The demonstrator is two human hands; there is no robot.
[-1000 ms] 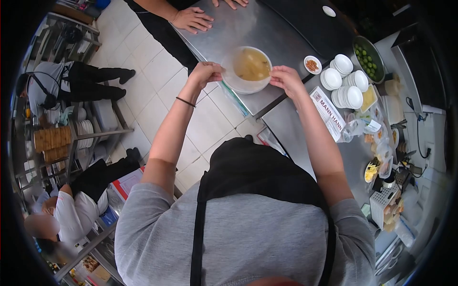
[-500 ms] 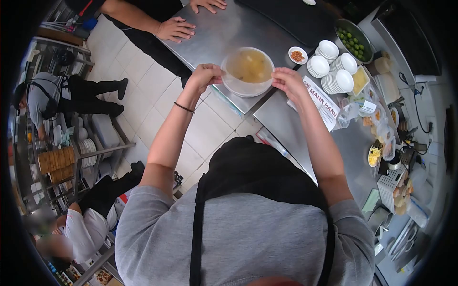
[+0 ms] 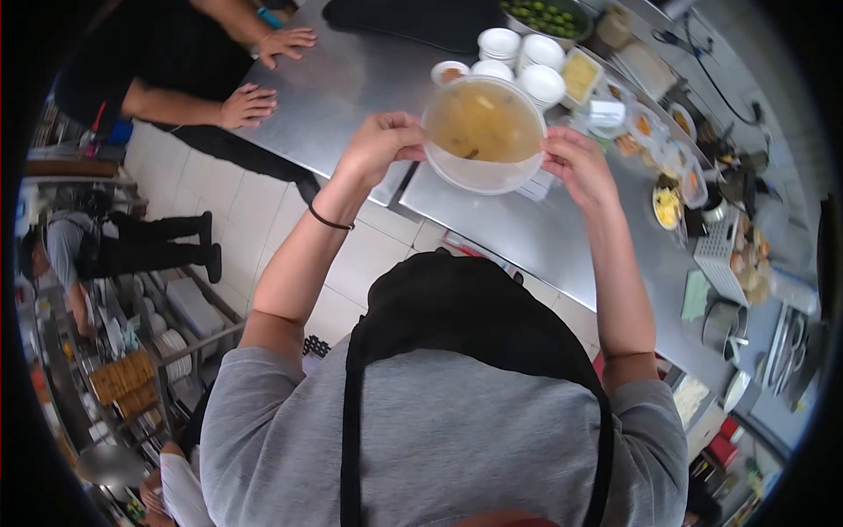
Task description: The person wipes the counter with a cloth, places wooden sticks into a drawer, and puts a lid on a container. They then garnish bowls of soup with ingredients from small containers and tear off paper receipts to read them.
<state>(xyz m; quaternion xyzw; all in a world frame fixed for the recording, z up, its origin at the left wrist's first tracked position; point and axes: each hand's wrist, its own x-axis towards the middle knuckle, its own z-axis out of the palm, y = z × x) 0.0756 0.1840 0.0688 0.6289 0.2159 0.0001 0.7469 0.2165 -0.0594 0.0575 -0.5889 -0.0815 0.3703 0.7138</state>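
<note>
A round, translucent plastic bowl (image 3: 485,176) is held up in both hands above the metal counter. Yellowish broth (image 3: 479,119) with some darker bits lies in it, and its near wall shows bare. My left hand (image 3: 386,145) pinches the left rim between thumb and fingers. On the opposite rim, my right hand (image 3: 580,165) grips in the same way. Just beyond the bowl are stacked small white dishes (image 3: 542,85) and a small dish of orange-brown bits (image 3: 450,70), partly hidden by the rim. A printed white sheet (image 3: 536,185) shows below the bowl.
A co-worker stands at far left with both hands (image 3: 249,105) on the metal counter (image 3: 338,132). Limes fill a metal bowl (image 3: 580,31) at the back. Rightward are a tub of yellow food (image 3: 581,75), bagged items, a plate (image 3: 667,208) and a white basket (image 3: 720,250).
Both hands have carried the bowl rightward, so it now hangs over the right-hand counter section, nearer the dish stacks and covering most of the printed sheet. My view has turned right.
</note>
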